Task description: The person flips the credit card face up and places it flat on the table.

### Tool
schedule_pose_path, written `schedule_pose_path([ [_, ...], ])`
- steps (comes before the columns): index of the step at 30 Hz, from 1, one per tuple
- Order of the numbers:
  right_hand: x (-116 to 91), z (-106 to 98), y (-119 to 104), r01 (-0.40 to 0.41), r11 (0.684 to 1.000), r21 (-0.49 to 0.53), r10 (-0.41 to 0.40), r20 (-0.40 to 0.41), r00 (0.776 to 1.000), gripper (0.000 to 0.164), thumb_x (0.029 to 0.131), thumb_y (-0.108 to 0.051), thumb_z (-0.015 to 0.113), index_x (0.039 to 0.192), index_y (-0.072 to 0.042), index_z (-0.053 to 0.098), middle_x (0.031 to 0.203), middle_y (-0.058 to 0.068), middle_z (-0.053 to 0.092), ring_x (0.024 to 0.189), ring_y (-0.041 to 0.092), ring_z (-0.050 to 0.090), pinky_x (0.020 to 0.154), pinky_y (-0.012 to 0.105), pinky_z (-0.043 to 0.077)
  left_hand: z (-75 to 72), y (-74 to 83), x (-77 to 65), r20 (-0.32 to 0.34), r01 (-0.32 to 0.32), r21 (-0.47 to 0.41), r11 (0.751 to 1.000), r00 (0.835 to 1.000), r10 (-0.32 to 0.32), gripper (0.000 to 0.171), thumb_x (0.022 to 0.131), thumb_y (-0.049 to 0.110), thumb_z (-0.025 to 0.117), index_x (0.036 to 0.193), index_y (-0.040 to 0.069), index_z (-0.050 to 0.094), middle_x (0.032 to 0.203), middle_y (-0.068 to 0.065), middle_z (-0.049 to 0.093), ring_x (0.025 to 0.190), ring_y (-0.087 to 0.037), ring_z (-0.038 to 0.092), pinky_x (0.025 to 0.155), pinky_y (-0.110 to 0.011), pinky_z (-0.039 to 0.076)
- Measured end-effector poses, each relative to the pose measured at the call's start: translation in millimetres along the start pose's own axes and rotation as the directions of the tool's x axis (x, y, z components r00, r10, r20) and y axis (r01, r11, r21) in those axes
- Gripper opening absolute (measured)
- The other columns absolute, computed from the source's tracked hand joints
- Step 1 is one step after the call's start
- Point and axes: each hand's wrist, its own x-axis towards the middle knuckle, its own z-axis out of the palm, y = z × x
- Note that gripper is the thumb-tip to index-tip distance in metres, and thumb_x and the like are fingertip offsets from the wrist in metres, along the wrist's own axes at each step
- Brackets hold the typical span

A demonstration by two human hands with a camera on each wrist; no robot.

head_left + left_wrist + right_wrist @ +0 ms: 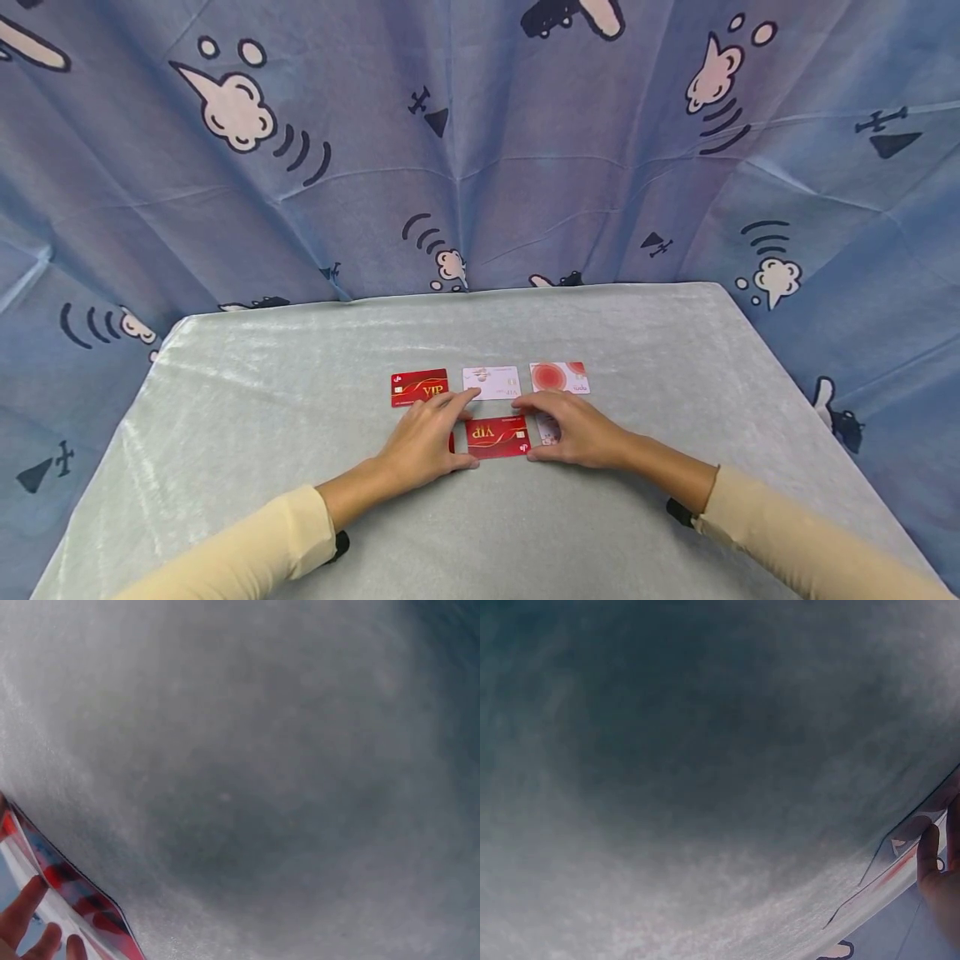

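A red VIP card with gold lettering and a chip lies between my hands, its lettering upside down from here. My left hand holds its left end, thumb at the near corner and a finger at the far corner. The left index finger reaches over a white VIP card. At the right end, my right hand grips with thumb and fingertips at the corners. A white card shows partly beneath the right hand. Another red card is mostly hidden under the left hand.
In the far row, a red VIP card lies left of the white one, and a white card with red circles lies right. A pale cloth covers the table. Behind hangs a blue patterned curtain.
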Motion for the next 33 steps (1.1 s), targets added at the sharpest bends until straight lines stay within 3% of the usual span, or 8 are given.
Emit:
schedule_pose_path([
  [15, 5, -2, -7, 0.009, 1.000, -0.026, -0.009, -0.008, 1.000, 0.068, 0.077, -0.030, 0.086, 0.136, -0.012, 0.058, 0.130, -0.001, 0.062, 0.118, 0.015, 0.056, 0.098, 0.044, 0.049, -9.3, -5.6, -7.3, 0.000, 0.001, -0.086, 0.996, 1.000, -0.001, 0.091, 0.074, 0.034, 0.089, 0.150, 0.013, 0.043, 0.120, -0.002, 0.070, 0.126, -0.026, 0.052, 0.099, -0.049, 0.042],
  [22, 15, -1, -17, 0.028, 0.999, -0.019, -0.028, 0.000, 1.000, 0.068, 0.077, -0.029, 0.087, 0.136, -0.011, 0.058, 0.130, 0.001, 0.063, 0.118, 0.014, 0.057, 0.098, 0.042, 0.049, -21.0, -16.2, -19.6, 0.006, -0.011, -0.138, 0.990, 1.000, 0.012, 0.091, 0.073, 0.032, 0.089, 0.150, 0.013, 0.043, 0.123, -0.003, 0.069, 0.125, -0.022, 0.054, 0.101, -0.054, 0.041],
  [28, 26, 5, -25, 0.063, 0.998, -0.010, -0.063, 0.019, 0.998, 0.069, 0.077, -0.030, 0.086, 0.136, -0.010, 0.058, 0.131, 0.000, 0.063, 0.118, 0.014, 0.057, 0.100, 0.041, 0.048, -32.5, -28.7, -32.6, 0.039, 0.026, -0.166, 0.986, 0.999, -0.020, 0.094, 0.072, 0.035, 0.090, 0.151, 0.017, 0.042, 0.130, -0.002, 0.065, 0.119, -0.014, 0.061, 0.105, -0.054, 0.039],
  [33, 34, 10, -35, 0.071, 0.997, -0.008, -0.070, 0.040, 0.997, 0.068, 0.078, -0.031, 0.085, 0.137, -0.011, 0.058, 0.132, -0.002, 0.062, 0.120, 0.013, 0.056, 0.102, 0.040, 0.046, -42.3, -39.4, -43.0, 0.033, 0.034, -0.175, 0.984, 0.999, -0.029, 0.095, 0.071, 0.031, 0.092, 0.150, 0.017, 0.042, 0.131, -0.003, 0.064, 0.117, -0.014, 0.062, 0.104, -0.054, 0.041],
])
